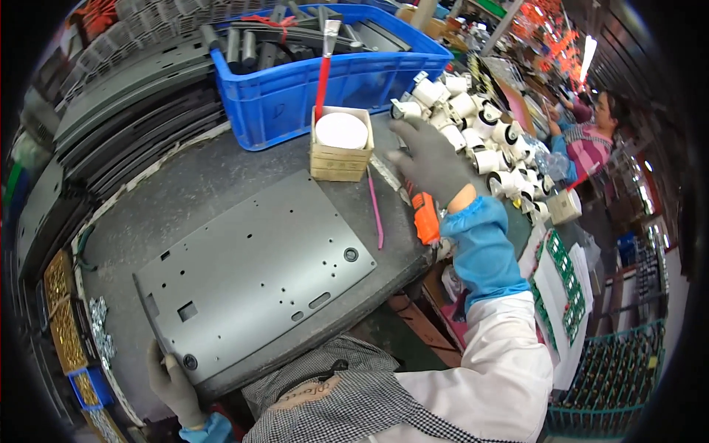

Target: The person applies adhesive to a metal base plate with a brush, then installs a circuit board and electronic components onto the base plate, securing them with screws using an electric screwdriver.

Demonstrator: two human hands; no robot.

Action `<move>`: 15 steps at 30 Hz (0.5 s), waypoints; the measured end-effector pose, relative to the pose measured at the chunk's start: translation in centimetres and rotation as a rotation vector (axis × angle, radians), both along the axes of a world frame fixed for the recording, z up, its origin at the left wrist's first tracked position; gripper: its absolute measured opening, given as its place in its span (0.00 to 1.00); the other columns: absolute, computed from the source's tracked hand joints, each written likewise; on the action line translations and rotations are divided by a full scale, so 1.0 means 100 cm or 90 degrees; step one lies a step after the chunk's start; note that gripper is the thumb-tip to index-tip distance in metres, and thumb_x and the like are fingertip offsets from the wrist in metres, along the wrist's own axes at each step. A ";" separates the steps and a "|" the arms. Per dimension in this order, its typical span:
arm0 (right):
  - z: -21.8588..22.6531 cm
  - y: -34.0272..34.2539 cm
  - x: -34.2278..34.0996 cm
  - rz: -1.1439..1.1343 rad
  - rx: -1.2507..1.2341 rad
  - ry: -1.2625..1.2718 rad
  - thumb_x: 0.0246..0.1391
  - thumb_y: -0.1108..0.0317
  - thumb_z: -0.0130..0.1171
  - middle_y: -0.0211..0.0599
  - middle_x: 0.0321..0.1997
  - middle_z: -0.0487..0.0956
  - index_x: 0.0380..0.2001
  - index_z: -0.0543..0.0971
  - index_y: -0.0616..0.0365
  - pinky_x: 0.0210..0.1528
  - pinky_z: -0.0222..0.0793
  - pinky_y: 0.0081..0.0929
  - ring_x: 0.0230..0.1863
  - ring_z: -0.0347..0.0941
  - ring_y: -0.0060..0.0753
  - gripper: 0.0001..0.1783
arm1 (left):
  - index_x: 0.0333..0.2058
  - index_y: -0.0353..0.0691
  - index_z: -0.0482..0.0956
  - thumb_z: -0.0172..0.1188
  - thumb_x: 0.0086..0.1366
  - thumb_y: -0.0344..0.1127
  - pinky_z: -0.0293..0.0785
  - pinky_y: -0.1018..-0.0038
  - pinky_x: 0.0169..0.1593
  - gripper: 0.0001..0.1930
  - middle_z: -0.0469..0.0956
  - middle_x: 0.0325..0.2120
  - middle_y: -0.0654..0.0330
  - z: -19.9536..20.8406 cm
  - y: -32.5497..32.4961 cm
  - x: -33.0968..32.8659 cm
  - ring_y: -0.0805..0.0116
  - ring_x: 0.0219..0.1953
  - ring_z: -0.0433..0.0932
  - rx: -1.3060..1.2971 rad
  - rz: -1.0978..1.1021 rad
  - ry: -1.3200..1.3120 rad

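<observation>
A grey metal panel point(244, 277) with several holes and slots lies flat on the dark worktable. Black round pieces point(351, 255) sit in two of its corners. My left hand point(173, 384), in a grey glove, holds the panel at its near left corner, thumb and fingers at the edge. Gloved too, my right hand point(432, 155) is stretched forward with fingers apart, beside a heap of white casters point(461, 107) with black wheels; nothing shows in its grasp. Under its wrist is an orange-and-black power screwdriver point(425, 215).
A blue bin point(295, 103) of grey bars stands behind a small wooden box point(341, 162) with a white lid and red-handled brush point(325, 70). Stacked panels point(140, 111) line the left, above trays of screws point(65, 314). Green circuit boards point(565, 284) and another person point(591, 140) are at right.
</observation>
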State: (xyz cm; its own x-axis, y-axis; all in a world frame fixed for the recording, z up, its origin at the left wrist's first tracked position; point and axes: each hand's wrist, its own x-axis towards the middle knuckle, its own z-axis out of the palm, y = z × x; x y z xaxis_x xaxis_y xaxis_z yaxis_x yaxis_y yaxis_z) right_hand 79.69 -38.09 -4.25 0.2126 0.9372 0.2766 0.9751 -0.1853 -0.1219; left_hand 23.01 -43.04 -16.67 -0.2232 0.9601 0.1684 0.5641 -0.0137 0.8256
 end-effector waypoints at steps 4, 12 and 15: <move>0.024 0.060 -0.045 0.232 0.091 0.052 0.59 0.40 0.60 0.57 0.73 0.65 0.67 0.72 0.47 0.70 0.63 0.46 0.72 0.63 0.59 0.38 | 0.60 0.28 0.74 0.51 0.70 0.29 0.74 0.69 0.54 0.21 0.81 0.49 0.49 0.000 -0.006 -0.008 0.63 0.48 0.79 0.033 -0.006 0.028; 0.010 0.144 -0.040 0.054 -0.039 0.105 0.62 0.39 0.55 0.56 0.68 0.70 0.69 0.69 0.46 0.70 0.62 0.46 0.69 0.66 0.59 0.38 | 0.59 0.30 0.75 0.52 0.69 0.27 0.74 0.73 0.40 0.21 0.82 0.39 0.54 0.007 -0.004 0.007 0.71 0.34 0.76 0.032 -0.030 0.002; 0.023 0.130 -0.027 0.137 0.201 -0.120 0.55 0.66 0.60 0.52 0.48 0.80 0.62 0.73 0.49 0.52 0.74 0.51 0.50 0.77 0.57 0.29 | 0.59 0.30 0.75 0.51 0.69 0.26 0.74 0.73 0.43 0.21 0.81 0.41 0.53 0.005 -0.003 0.004 0.69 0.37 0.77 0.027 -0.032 0.004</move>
State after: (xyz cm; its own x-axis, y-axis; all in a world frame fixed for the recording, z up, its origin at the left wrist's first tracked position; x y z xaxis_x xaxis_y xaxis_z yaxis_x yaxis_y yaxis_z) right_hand 77.02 -25.10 -1.97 -0.0609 0.8180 0.5720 0.9981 0.0434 0.0442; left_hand 23.37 -43.31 -16.16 -0.1735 0.9620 0.2108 0.5673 -0.0773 0.8199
